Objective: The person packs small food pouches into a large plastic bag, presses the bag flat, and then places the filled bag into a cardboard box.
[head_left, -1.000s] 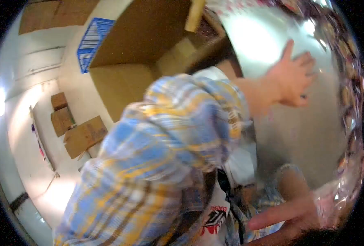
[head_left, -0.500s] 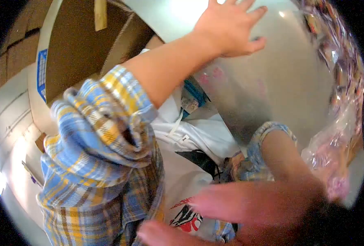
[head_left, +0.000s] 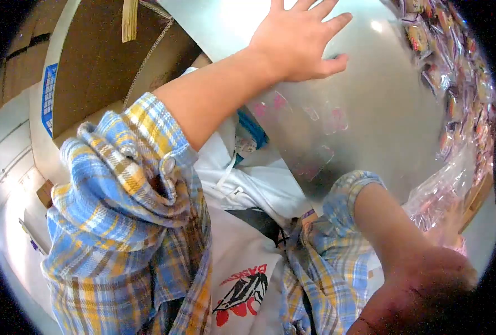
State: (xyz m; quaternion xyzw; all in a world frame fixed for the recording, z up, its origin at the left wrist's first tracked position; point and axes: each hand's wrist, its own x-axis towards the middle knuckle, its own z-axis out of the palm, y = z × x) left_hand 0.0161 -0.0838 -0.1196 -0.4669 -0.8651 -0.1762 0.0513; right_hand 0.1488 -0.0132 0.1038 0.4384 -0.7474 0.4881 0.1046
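Note:
My left hand [head_left: 301,42] lies palm down on the shiny metal table [head_left: 387,111], its fingers spread and nothing in it. Faint pink marks show on the metal below this hand. At the lower right, my right hand [head_left: 426,279] is raised close to the camera, dark and blurred, with its fingers hidden. Beyond the right forearm is a clear plastic bag [head_left: 443,190]. Many small wrapped packets [head_left: 454,72] are heaped along the table's right side.
An open cardboard box [head_left: 100,61] stands at the upper left, with a blue-edged label on its side. A wooden strip [head_left: 129,21] shows at its top. White cloth [head_left: 253,181] and a blue-green item [head_left: 252,131] are by the table's near edge.
My right hand has moved from across the lower middle towards the lower right, uncovering the printed shirt. The view has shifted slightly, while my left hand stays spread on the metal.

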